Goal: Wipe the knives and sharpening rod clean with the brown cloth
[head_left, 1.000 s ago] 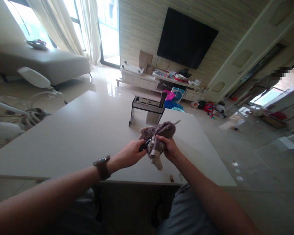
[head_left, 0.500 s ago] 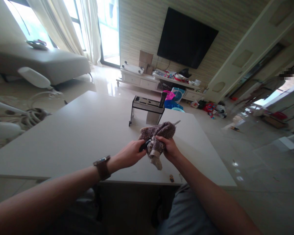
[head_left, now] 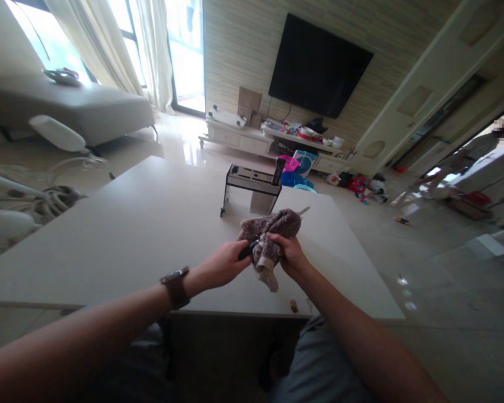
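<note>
My left hand (head_left: 227, 262) is closed round the black handle (head_left: 247, 249) of a tool, most of which the cloth hides. A brown, fuzzy cloth (head_left: 288, 223) is gripped by my right hand (head_left: 293, 254), its thumb pressed on top. From the cloth's upper right side a thin pale blade tip (head_left: 304, 211) sticks out. Just beyond the cloth a knife block (head_left: 252, 178) stands on the white table (head_left: 172, 224), with a black-handled knife (head_left: 279, 170) in its right end.
A small brown figure (head_left: 294, 306) lies by the table's near edge. White chairs (head_left: 59, 131) stand at the left. Behind the table are pink and blue baskets (head_left: 292, 178) and a low cabinet (head_left: 231, 134). At the far right is a person (head_left: 472, 151).
The person at the far right has shifted slightly. My hands, the cloth and the handle have hardly moved.
</note>
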Available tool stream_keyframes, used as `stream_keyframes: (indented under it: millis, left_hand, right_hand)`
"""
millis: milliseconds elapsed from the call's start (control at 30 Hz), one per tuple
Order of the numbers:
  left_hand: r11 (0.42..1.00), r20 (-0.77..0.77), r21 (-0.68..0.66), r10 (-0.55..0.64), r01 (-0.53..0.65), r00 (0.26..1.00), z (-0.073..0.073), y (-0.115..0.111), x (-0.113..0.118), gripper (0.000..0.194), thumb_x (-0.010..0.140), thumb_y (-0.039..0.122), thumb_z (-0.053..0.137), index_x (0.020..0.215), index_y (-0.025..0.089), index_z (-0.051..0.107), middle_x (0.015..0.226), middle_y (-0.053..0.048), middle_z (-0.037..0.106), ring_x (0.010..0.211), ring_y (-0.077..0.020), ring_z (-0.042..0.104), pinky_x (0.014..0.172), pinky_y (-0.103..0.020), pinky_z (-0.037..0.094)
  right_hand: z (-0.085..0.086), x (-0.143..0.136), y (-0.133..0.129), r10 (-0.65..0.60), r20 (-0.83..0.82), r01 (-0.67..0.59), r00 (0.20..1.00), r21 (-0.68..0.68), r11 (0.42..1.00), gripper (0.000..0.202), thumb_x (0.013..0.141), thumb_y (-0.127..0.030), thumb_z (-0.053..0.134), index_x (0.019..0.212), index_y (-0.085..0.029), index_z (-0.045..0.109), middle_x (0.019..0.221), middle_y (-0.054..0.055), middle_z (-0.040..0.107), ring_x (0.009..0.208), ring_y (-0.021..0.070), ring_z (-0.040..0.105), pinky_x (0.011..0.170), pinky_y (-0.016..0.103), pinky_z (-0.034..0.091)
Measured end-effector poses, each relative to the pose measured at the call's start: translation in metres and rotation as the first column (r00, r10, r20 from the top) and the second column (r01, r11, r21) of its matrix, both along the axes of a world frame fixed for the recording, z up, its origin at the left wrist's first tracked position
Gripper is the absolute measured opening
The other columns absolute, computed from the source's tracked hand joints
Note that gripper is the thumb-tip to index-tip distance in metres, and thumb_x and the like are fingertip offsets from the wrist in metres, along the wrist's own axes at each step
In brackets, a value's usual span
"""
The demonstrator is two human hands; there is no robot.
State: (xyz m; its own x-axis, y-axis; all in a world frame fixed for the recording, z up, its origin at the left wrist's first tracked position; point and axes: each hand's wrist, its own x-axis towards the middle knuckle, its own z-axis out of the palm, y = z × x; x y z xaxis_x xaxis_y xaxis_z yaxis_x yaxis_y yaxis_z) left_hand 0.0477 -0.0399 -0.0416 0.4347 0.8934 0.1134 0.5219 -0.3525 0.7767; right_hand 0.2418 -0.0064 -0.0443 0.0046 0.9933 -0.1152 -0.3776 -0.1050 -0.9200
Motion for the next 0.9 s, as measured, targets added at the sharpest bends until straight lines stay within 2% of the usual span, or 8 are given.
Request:
stream_keyframes:
  millis: [567,900]
  left_hand:
    - [1.000,-0.009,0.005,0.005,-0.005,1.000,0.0019,-0.0010,-0.0002,0.017,0.092,0.031,0.055,0.084,0.017,0.062,0.077,-0.003,0.065,0.066,-0.0162,0.053,0.060,-0.027,0.034]
    - [1.000,-0.020,-0.019,0.001,-0.001,1.000,0.0023,-0.0007,0.0003,0.020,0.092,0.033,0.054,0.089,0.016,0.065,0.081,-0.005,0.067,0.069,-0.0170,0.055,0.062,-0.028,0.036]
  right_hand:
    - [-0.0008,-0.0002,0.0006,0.032,-0.014,-0.032,0.999,-0.014,0.999,0.035,0.059,-0.021,0.088,0.091,-0.017,0.074,0.089,0.003,0.079,0.079,0.0199,0.071,0.082,0.035,0.057]
    - [-0.0019,0.0001,0.0012,0.028,0.002,-0.028,1.000,-0.034,0.999,0.036,0.057,-0.022,0.088,0.090,-0.017,0.074,0.089,0.003,0.079,0.078,0.0197,0.071,0.081,0.035,0.057]
